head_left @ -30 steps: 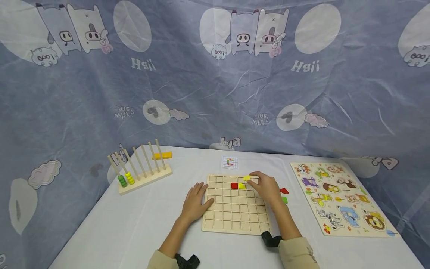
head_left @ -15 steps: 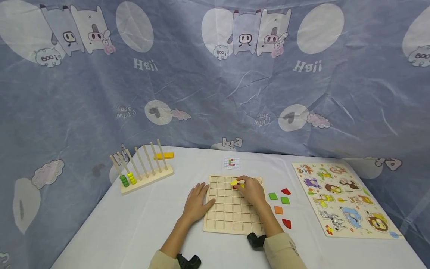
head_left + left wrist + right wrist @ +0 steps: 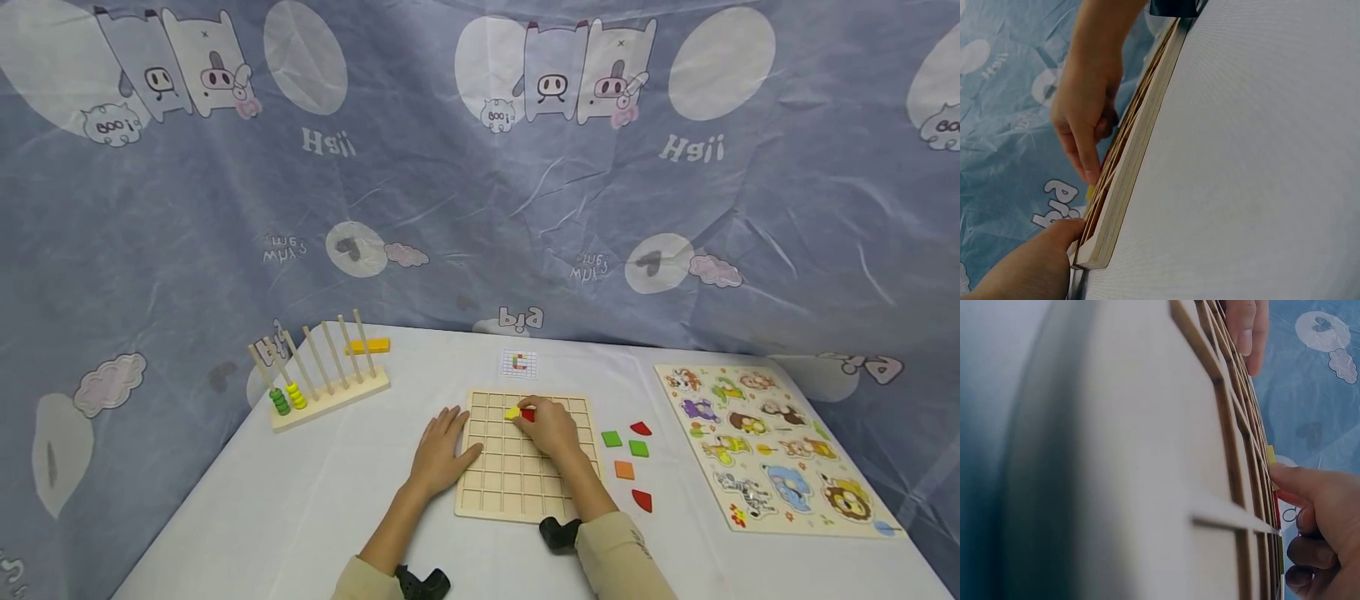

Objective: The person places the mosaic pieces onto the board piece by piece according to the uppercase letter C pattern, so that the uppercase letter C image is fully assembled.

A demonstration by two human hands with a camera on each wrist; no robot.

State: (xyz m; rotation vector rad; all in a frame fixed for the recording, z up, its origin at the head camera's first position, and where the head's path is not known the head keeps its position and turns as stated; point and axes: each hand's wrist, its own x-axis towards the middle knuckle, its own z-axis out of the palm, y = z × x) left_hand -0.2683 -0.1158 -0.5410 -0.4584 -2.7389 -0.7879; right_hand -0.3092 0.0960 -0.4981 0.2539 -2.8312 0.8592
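Observation:
A wooden grid board (image 3: 517,483) lies flat on the white table. My right hand (image 3: 551,429) is over its upper rows, with thumb and index finger pinching a yellow tile (image 3: 512,413). Just right of that tile, a red tile (image 3: 528,414) sits in the grid, partly covered by the fingers. My left hand (image 3: 438,454) rests at the board's left edge, fingers straight, thumb on the frame. In the left wrist view the yellow tile (image 3: 1090,192) shows at the right fingertips. The right wrist view has it (image 3: 1271,454) by the right thumb.
Right of the board lie green tiles (image 3: 611,438), an orange tile (image 3: 624,470) and red rounded pieces (image 3: 642,500). A small pattern card (image 3: 519,363) lies behind the board. An animal puzzle (image 3: 780,450) is far right, a peg counting rack (image 3: 330,400) and yellow block (image 3: 367,345) back left.
My right hand has carried the yellow tile leftward from the board's upper right to the left side of the red tile, uncovering loose pieces at right. The left hand stays at the board's edge.

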